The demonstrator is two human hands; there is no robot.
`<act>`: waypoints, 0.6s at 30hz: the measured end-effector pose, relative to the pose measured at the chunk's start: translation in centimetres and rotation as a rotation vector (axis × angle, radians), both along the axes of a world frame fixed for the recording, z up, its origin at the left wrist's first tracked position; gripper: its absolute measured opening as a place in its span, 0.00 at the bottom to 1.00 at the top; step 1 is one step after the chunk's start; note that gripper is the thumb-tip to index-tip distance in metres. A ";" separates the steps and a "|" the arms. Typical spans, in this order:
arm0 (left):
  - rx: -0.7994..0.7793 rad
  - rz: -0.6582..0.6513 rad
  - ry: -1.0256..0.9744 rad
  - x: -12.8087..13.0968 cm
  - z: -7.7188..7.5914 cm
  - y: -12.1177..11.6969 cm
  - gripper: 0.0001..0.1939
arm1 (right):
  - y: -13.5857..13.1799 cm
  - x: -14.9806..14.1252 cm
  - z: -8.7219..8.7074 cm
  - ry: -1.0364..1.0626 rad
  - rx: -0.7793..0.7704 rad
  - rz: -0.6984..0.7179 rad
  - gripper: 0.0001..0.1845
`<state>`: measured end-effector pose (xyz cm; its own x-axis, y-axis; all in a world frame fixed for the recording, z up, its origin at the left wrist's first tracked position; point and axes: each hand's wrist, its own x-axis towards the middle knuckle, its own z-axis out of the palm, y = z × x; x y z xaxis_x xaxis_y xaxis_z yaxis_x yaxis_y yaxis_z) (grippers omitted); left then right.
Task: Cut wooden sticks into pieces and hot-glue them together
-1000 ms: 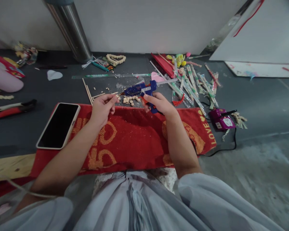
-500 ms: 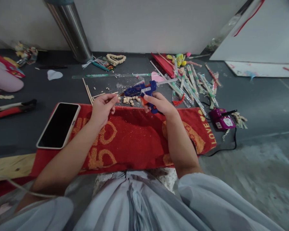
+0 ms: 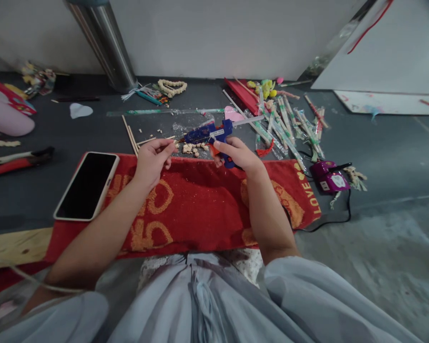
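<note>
My right hand is closed around the handle of a blue hot glue gun, and a clear glue stick juts from its back end. The gun's nozzle points left, right by the fingertips of my left hand. Those fingers are pinched on a tiny pale wooden piece, mostly covered by the fingertips. Just right of it lies a small heap of pale wooden bits. Thin wooden sticks lie beyond my left hand. A red towel is spread beneath both wrists.
A phone rests on the towel's left end, with pliers farther left. Behind stand a steel bottle and a heart-shaped wooden frame. Wrapped chopsticks are piled right, near a purple box with a black cord.
</note>
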<state>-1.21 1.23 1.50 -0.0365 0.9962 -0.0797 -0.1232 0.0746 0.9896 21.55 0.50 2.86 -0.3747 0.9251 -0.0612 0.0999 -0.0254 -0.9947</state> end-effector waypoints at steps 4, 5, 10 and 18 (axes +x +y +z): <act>0.006 -0.009 0.015 0.0 0.0 -0.1 0.04 | 0.0 0.0 -0.1 -0.009 0.000 -0.032 0.29; 0.006 -0.012 0.016 0.0 0.0 -0.1 0.04 | 0.0 0.1 -0.1 -0.012 0.001 -0.041 0.29; 0.003 -0.006 0.003 0.0 -0.1 0.0 0.06 | 0.0 0.2 0.0 -0.021 0.013 -0.031 0.29; 0.004 -0.003 0.012 -0.1 -0.1 -0.1 0.05 | -0.1 0.3 0.3 -0.040 0.009 -0.025 0.29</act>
